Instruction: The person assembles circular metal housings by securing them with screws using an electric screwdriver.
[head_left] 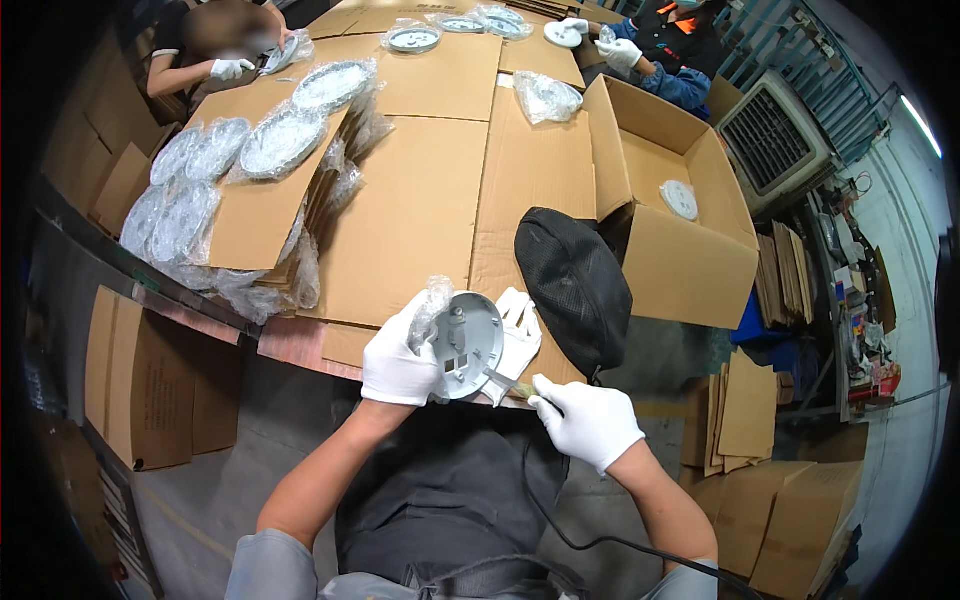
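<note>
My left hand (400,352), in a white glove, grips a round grey plastic housing (472,335) by its left side, with its hollow inner face turned up. A crumpled piece of clear plastic wrap (432,312) is bunched between this hand and the housing. In my gloved right hand (592,418) is a small knife (511,383) with a yellowish handle, its blade pointing at the housing's lower right rim. Whether the blade touches the rim I cannot tell. Behind the housing, a spare white glove (519,335) lies on the cardboard.
A black mesh bag (572,290) lies close right, beside an open carton (690,240) holding one disc. Wrapped discs are stacked with cardboard sheets (262,215) at left. Two co-workers handle parts across the table. A black cable (640,545) passes by my right forearm.
</note>
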